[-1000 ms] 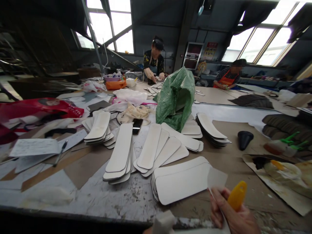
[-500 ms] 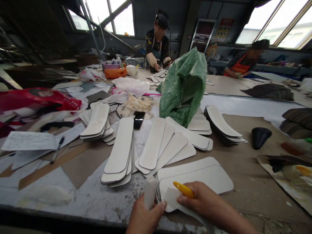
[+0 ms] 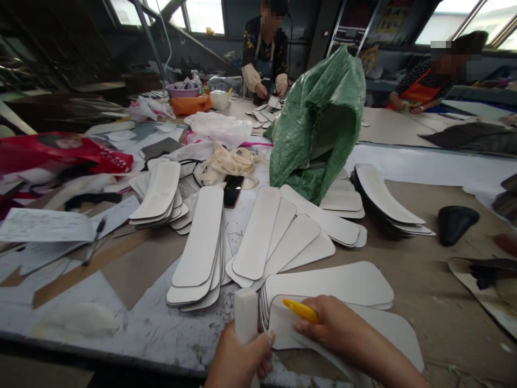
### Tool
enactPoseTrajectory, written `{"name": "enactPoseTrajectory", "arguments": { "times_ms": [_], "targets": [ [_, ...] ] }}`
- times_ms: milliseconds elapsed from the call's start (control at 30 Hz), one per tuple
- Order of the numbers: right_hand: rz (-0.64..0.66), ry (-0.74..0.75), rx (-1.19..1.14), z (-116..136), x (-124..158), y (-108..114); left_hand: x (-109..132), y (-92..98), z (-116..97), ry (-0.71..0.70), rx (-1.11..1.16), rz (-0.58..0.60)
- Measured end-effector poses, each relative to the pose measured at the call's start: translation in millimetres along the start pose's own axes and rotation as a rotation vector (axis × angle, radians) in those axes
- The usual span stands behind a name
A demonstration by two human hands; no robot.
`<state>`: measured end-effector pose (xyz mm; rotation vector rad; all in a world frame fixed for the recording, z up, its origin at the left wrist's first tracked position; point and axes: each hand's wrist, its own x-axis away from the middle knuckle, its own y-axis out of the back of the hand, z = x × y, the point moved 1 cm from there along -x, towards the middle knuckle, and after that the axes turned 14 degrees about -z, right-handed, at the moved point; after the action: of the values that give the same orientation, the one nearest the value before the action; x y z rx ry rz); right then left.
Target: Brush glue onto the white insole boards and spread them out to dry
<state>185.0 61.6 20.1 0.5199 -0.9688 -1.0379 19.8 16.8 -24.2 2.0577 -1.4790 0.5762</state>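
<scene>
A dim workshop with bright windows surrounds a long, cluttered worktable [image 3: 149,328]. At its near edge, the left hand [image 3: 242,353] is closed around a bundle of white strips [image 3: 245,315], which stands nearly upright, its long axis running toward the far edge. The right hand [image 3: 333,326], just beside it, grips a yellow handle [image 3: 301,311] that points left and slightly away. Under that hand and forearm, partly covered, a loose white panel [image 3: 388,328] slants toward the near edge at its right end. Against it lies a stack of white panels [image 3: 335,283]; farther in, a fan of panels [image 3: 258,234] spreads, its long axes leaning toward the far edge. A green sack [image 3: 343,89] rises behind, blocking part of the far side, with a phone [image 3: 233,191] to its left and a black cone [image 3: 458,223] to its right. A co-worker [image 3: 264,59] stands beyond. Compared with a second ago, the right hand has come leftward from beside the stack, and the yellow handle, then upright, now lies flatter
</scene>
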Motion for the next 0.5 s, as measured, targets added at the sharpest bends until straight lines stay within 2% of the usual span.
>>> {"name": "enactPoseTrajectory", "arguments": {
  "times_ms": [200,367,500],
  "targets": [
    [-0.024,0.02,-0.064,-3,2,-2,0,0.0,12,-0.031,0.076,-0.064],
    [-0.052,0.026,-0.047,-1,1,-3,7,3.2,11,-0.135,-0.052,-0.271],
    [-0.071,0.051,-0.048,2,2,-2,11,1.9,9,-0.144,-0.041,-0.311]
  ]
}}
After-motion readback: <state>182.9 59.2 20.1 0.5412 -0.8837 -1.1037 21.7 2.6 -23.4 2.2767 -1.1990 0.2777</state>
